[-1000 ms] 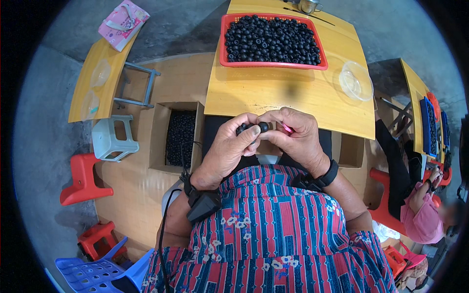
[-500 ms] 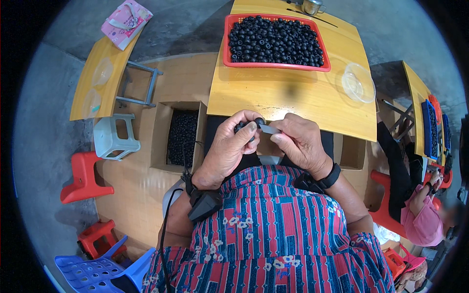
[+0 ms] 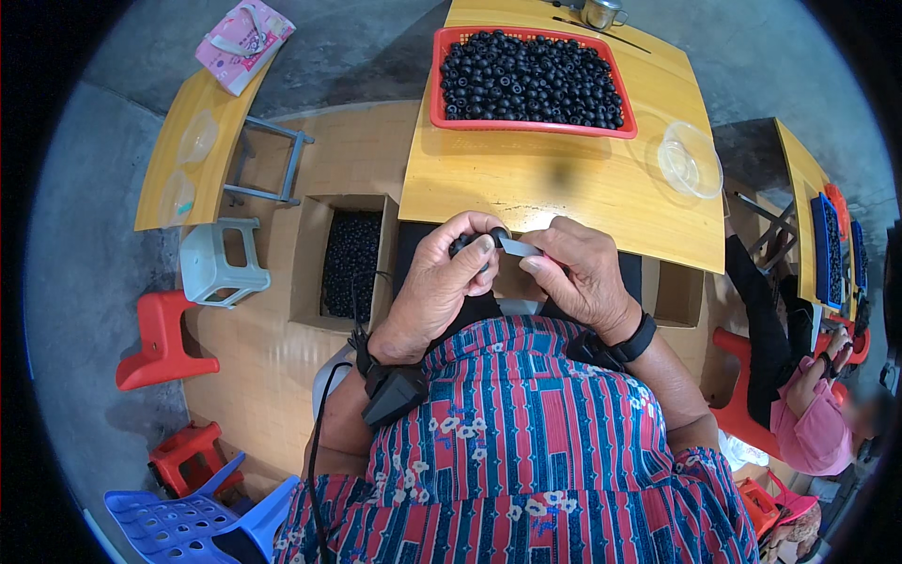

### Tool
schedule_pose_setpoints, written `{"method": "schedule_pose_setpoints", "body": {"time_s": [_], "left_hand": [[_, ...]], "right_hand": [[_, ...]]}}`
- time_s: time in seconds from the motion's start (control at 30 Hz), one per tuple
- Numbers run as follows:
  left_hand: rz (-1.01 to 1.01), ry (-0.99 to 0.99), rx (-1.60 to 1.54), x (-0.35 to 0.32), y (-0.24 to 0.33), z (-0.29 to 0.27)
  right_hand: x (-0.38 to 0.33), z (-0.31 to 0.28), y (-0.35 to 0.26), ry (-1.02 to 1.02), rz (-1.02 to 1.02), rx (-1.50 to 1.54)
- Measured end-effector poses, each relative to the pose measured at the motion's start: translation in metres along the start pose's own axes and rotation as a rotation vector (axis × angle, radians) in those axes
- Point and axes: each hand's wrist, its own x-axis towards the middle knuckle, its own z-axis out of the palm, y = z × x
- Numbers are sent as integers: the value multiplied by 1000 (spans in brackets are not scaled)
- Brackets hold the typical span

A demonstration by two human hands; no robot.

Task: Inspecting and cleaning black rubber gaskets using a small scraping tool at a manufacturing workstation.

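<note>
In my left hand (image 3: 455,273), closed, are several small round black pieces; one black piece (image 3: 498,233) is pinched at the fingertips and another shows below it. My right hand (image 3: 581,274) grips a flat, grey knife blade (image 3: 520,248), its tip against the pinched piece. The handle, if there is one, is hidden in my fingers. Both hands are just off the near edge of the yellow table (image 3: 526,179). Towards the table's far side stands a red basket (image 3: 536,129) heaped with black pieces of the same kind, some showing a hole.
A clear round tub (image 3: 691,160) sits at the table's right, a metal mug (image 3: 601,13) behind. Left below is a cardboard box (image 3: 310,268) of black pieces; another box (image 3: 678,293) is at right. Stools stand left. A person in pink (image 3: 813,423) sits at right.
My hands and the blade have hardly moved; the blade still touches the black piece. At right, the other person's hands have shifted slightly.
</note>
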Motion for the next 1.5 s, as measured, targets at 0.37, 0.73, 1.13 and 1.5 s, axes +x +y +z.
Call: {"method": "schedule_pose_setpoints", "body": {"time_s": [0.37,0.73,1.13,1.5], "left_hand": [[-71,-32,-13,-7,1,5],[-7,84,-2,-5,-4,2],[-119,155,-378,-1,6,-1],[-108,184,-320,-9,30,2]], "right_hand": [[-1,9,9,87,83,83],[7,21,-7,87,156,216],[23,37,-18,294,-9,-22],[45,34,-42,295,-34,14]]}}
